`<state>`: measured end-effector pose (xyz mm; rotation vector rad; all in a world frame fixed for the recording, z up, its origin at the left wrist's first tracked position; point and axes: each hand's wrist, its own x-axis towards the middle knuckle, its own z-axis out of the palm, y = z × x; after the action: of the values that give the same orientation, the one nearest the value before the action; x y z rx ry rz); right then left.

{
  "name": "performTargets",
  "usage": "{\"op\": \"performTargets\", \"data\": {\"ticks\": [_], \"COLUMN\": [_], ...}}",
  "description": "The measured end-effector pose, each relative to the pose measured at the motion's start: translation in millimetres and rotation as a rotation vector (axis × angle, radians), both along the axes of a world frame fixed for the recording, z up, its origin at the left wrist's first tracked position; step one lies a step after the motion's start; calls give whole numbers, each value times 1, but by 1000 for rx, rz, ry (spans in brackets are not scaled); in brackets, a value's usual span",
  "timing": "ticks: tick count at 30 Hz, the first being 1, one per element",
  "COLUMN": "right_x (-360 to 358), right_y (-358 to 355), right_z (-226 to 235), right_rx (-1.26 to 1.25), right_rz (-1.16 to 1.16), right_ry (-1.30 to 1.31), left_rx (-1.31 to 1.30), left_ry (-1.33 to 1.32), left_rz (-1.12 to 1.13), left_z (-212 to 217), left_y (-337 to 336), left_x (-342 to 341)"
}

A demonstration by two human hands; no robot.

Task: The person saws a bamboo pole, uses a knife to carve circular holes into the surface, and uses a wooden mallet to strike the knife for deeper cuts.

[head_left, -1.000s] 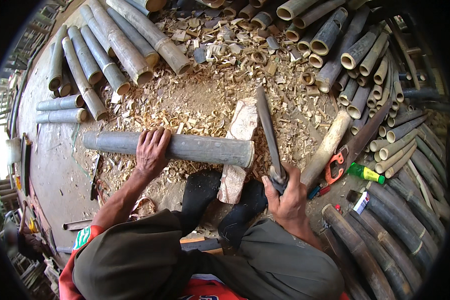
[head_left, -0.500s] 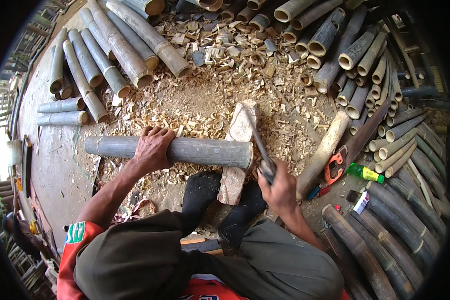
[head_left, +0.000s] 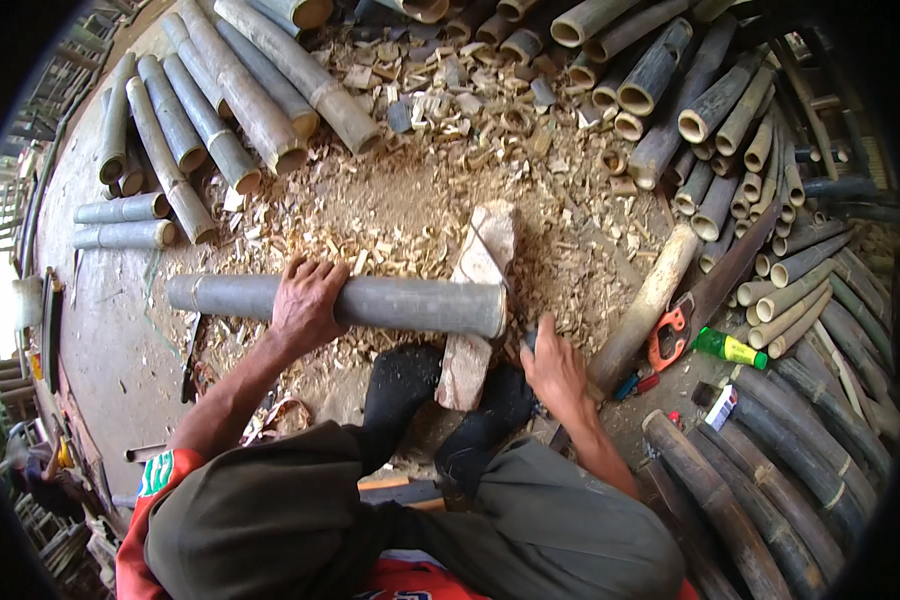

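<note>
Bright red top, dark olive-grey trousers, black on the feet.
The left sleeve (head_left: 142,535) of the top is red and bears a green-and-white patch (head_left: 157,473) near its cuff; both forearms (head_left: 232,398) are bare below the elbow, as are the left hand (head_left: 308,305) and the right hand (head_left: 557,366). Between the thighs shows more of the red shirt front (head_left: 395,577), with a pale band across it and a white-and-dark marking, only partly visible. The trousers (head_left: 255,510) are loose, plain and softly creased, of matt cloth. Black foot coverings (head_left: 400,388), close-fitting and rounded, are dusted with pale specks; whether socks or boots is unclear.
</note>
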<state>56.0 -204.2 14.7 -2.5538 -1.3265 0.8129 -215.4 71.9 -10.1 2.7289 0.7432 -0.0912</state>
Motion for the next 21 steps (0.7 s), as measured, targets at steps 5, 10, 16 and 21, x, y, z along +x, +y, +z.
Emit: {"op": "performTargets", "data": {"ticks": [5, 10, 16, 21], "right_x": [-21, -23, -14, -20], "right_y": [8, -7, 5, -3], "right_z": [65, 25, 45, 36], "right_rx": [257, 381, 123, 628], "right_rz": [-39, -36, -50, 22], "right_ry": [98, 74, 107, 89], "left_rx": [46, 28, 66, 121], "left_ry": [-54, -63, -81, -142], "left_rz": [30, 30, 48, 51], "left_z": [-3, -2, -4, -7], "left_y": [-7, -9, -13, -20], "left_x": [-6, -6, -9, -11]}}
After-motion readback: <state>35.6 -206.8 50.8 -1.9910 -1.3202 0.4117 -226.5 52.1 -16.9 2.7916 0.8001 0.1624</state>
